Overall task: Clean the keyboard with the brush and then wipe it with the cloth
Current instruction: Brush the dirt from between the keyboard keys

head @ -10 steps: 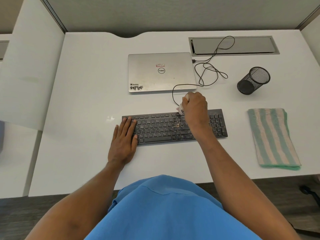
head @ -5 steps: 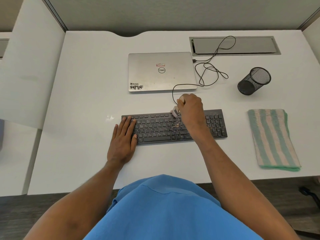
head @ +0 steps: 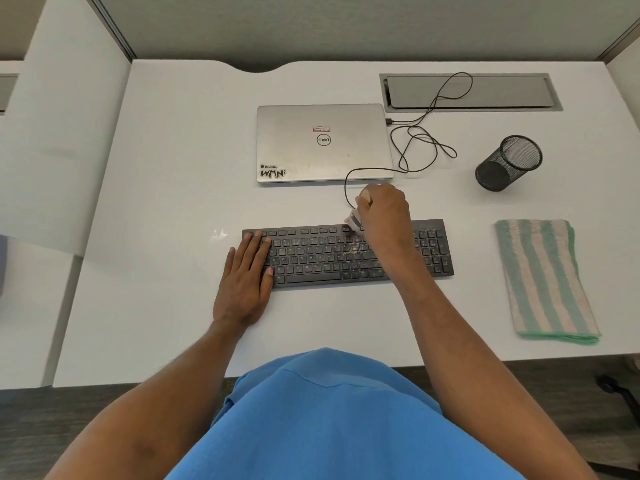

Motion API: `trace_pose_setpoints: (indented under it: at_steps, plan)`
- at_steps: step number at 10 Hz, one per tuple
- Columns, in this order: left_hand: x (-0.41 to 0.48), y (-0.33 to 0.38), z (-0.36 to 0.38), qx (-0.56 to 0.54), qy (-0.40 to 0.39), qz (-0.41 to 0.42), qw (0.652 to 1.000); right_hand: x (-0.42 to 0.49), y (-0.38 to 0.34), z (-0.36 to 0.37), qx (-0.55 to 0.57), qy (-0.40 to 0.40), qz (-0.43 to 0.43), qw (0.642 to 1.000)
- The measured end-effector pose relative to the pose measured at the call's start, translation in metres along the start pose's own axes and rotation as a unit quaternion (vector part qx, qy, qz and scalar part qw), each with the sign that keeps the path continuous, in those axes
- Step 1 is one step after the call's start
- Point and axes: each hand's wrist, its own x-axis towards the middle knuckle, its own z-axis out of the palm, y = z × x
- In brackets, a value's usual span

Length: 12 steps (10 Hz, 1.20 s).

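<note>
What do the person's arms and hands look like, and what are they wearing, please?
The left hand and right hand are bare: no gloves, rings, watch or bracelet show. Both arms are uncovered as far as the view reaches, with no sleeves in sight. The person wears a plain blue top without visible markings.

The laptop (head: 346, 157) lid bears a round Dell logo (head: 323, 139) at its middle, seen upside down from this side. Just beyond it sits a small red-and-white label (head: 321, 128), its print too small to read. At the lid's near left corner a sticker (head: 273, 171) reads "WMN" in heavy black letters, with "Devfolio" in small type over it. The keyboard (head: 311, 268) shows faint white key legends: W E R T Y U I O in one row, S D F G H J below; the rest is blurred or covered.
</note>
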Motion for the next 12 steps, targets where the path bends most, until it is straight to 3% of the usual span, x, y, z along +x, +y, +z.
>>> trace_pose_setpoints:
  at_steps: [2, 4, 6, 8, 11, 12]
  plan:
    - [0.000, -0.001, 0.000, 0.000, 0.001, -0.001, 1.000, -0.004, 0.005, 0.002, -0.072, -0.027, 0.005, 0.997]
    - [0.001, 0.000, 0.001, 0.000, 0.001, -0.001, 1.000, -0.003, 0.004, -0.008, -0.027, 0.039, -0.001, 0.999]
    - [0.001, -0.001, 0.001, 0.000, 0.001, 0.000, 1.000, -0.006, 0.005, -0.021, 0.104, -0.087, 0.048, 0.990]
    - [0.000, -0.001, 0.000, -0.002, 0.003, -0.002, 1.000, -0.001, 0.017, -0.021, 0.019, -0.048, 0.046, 0.998]
    - [0.000, 0.000, 0.000, -0.001, 0.001, -0.001, 1.000, -0.002, 0.008, -0.010, 0.048, -0.104, 0.028, 0.993]
    - [0.000, 0.000, 0.000, -0.002, 0.003, 0.000, 1.000, -0.007, 0.012, -0.009, -0.016, -0.075, 0.017, 0.997]
